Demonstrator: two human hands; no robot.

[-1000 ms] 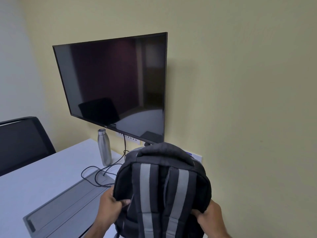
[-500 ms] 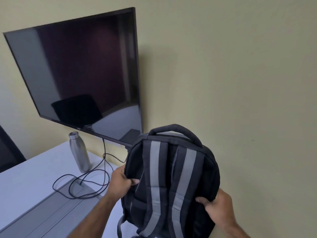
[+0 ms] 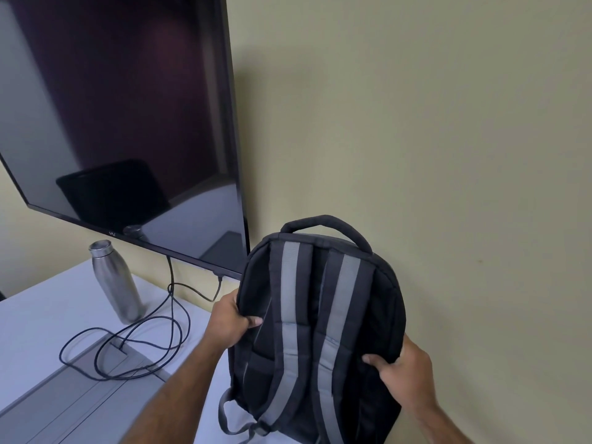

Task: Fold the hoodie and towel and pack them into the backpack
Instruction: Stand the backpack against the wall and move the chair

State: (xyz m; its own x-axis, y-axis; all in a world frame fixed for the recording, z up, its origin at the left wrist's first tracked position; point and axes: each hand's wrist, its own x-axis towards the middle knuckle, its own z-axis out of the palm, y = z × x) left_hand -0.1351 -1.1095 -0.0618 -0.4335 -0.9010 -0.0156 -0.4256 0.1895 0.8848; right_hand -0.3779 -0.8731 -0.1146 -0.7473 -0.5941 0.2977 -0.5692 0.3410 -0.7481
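Note:
A black backpack [image 3: 317, 318] with two grey-striped shoulder straps stands upright with its strap side facing me, close to the wall at the table's far right. My left hand [image 3: 229, 320] grips its left edge, thumb on the back panel. My right hand [image 3: 402, 368] grips the right edge lower down, thumb curled onto the fabric. The carry handle arches over the top. No hoodie or towel is in view.
A large dark wall-mounted screen [image 3: 121, 123] hangs at the left. A steel bottle [image 3: 115, 282] stands on the white table [image 3: 41, 322], beside looped black cables [image 3: 134, 344] and a grey cable tray [image 3: 77, 398]. The yellow wall is right behind the backpack.
The view has swung right and closer, so the screen and bottle shifted left. Both hands keep their grip on the backpack, which appears higher and more upright.

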